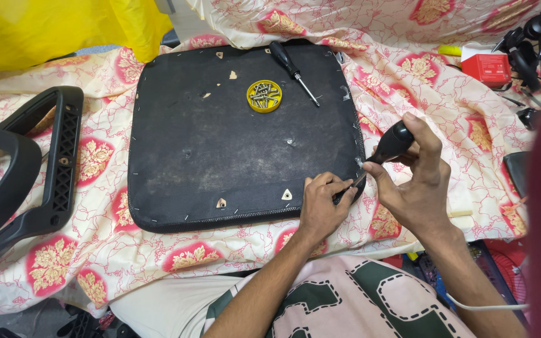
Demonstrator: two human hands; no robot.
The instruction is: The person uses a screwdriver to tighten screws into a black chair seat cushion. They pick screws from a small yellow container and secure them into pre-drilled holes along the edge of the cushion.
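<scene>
An upturned black chair seat point(233, 144) lies on a floral cloth, its edge lined with staples. My right hand point(417, 181) grips a black-handled screwdriver point(388, 145) with the tip angled down at the seat's right front edge. My left hand point(322, 206) rests on that same edge, fingers pinched around the tool's shaft near the tip. A second screwdriver point(292, 69) lies on the seat's far side. Next to it sits a small yellow round lid point(264, 96) holding several screws.
Two black chair armrests point(26, 169) lie at the left on the cloth point(433, 87). A yellow plastic bag point(51, 25) is at the back left. A red box point(488, 67) and black headset-like gear point(530, 50) sit at the back right.
</scene>
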